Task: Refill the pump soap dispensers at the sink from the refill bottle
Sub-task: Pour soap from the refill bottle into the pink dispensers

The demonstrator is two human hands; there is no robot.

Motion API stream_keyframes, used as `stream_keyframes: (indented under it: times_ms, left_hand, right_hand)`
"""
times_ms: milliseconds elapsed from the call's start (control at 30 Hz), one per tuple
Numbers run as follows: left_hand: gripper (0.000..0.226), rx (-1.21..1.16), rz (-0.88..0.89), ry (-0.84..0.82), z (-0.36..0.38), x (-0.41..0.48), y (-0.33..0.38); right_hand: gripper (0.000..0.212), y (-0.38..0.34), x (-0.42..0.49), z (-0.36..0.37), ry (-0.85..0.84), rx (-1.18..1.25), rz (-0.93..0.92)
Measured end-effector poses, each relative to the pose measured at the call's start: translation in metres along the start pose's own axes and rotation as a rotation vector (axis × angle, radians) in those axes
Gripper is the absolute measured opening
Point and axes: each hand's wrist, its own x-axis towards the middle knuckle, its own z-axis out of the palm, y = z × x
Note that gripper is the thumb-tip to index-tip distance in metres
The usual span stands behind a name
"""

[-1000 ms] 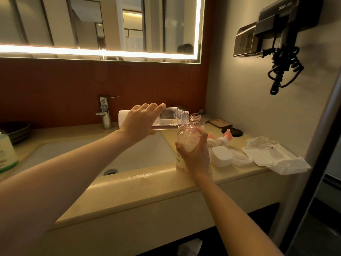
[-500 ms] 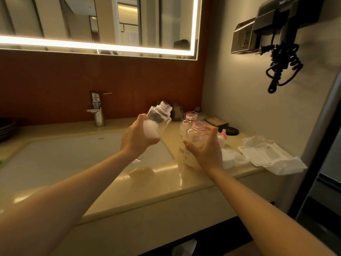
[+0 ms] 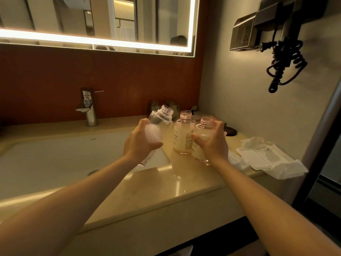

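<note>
Counter edge (image 3: 166,196): a beige stone ledge runs across the nearest part of the scene, with both bare forearms reaching over it.
Left hand (image 3: 138,145): wrapped around the body of the refill bottle (image 3: 158,121), gripping it over the right corner of the sink basin (image 3: 46,159). The bottle is clear, tilted with its open threaded mouth up and to the right, and some white liquid shows inside against the palm.
Right hand (image 3: 212,143): closed around the near dispenser bottle (image 3: 203,130), which stands on the counter with its pump off and its pink threaded neck open. Pale liquid fills its lower part.
Second dispenser bottle (image 3: 183,133): stands upright just behind and left of the held one, between the two hands, also uncapped and largely full of pale liquid.
White packets (image 3: 267,156): lie in a loose heap on the counter to the right of the right hand.
Dark round item (image 3: 230,131): sits behind the right hand near the wall; too dim to identify.
Faucet (image 3: 88,108): chrome, mounted behind the basin against the reddish-brown wall panel.
Mirror (image 3: 99,21): lit along its lower and right edges, above the panel.
Hair dryer (image 3: 284,52): hangs on the right wall with a coiled black cord beside a socket plate.
</note>
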Motion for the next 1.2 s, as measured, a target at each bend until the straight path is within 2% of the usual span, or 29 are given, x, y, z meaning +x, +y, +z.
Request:
stream_keyframes:
  times_ms: [100, 167, 233, 300, 433, 567, 800, 867, 933, 1000, 1200]
  left_hand:
    - [0.075, 0.004, -0.012, -0.004, -0.001, 0.002, -0.002]
    - [0.074, 0.012, -0.025, -0.006, -0.003, 0.004, -0.005]
    - [0.073, 0.015, -0.031, 0.005, -0.005, 0.006, -0.009]
    - [0.072, 0.022, -0.037, 0.017, -0.007, 0.007, -0.012]
    - [0.075, 0.022, -0.045, 0.033, -0.008, 0.007, -0.016]
    - [0.075, 0.022, -0.044, 0.024, -0.010, 0.005, -0.020]
    - [0.076, 0.021, -0.036, 0.021, -0.015, 0.007, -0.026]
    - [0.075, 0.023, -0.041, 0.024, -0.017, 0.009, -0.028]
    - [0.075, 0.023, -0.039, 0.027, -0.019, 0.009, -0.032]
    - [0.075, 0.025, -0.036, 0.027, -0.020, 0.009, -0.036]
    - [0.074, 0.035, -0.043, 0.013, -0.016, 0.002, -0.042]
  right_hand:
    - [0.094, -0.001, 0.006, 0.003, 0.005, -0.085, 0.006]
    - [0.104, -0.009, 0.005, 0.003, 0.107, -0.146, -0.072]
    - [0.099, -0.023, 0.001, 0.003, 0.184, -0.092, -0.224]
    - [0.090, -0.038, -0.006, 0.008, 0.140, 0.044, -0.299]
    - [0.089, -0.057, -0.015, 0.033, -0.005, 0.218, -0.230]
    - [0.097, -0.061, -0.005, 0.054, -0.020, 0.227, -0.074]
    - [0.100, -0.070, 0.016, 0.077, 0.017, 0.098, 0.110]
    - [0.091, -0.071, 0.022, 0.082, 0.036, 0.019, 0.153]
    - [0.070, -0.069, 0.022, 0.085, 0.088, -0.053, 0.151]
    - [0.059, -0.065, 0.019, 0.085, 0.123, -0.079, 0.130]
    - [0.063, -0.049, -0.002, 0.069, 0.114, -0.046, -0.028]
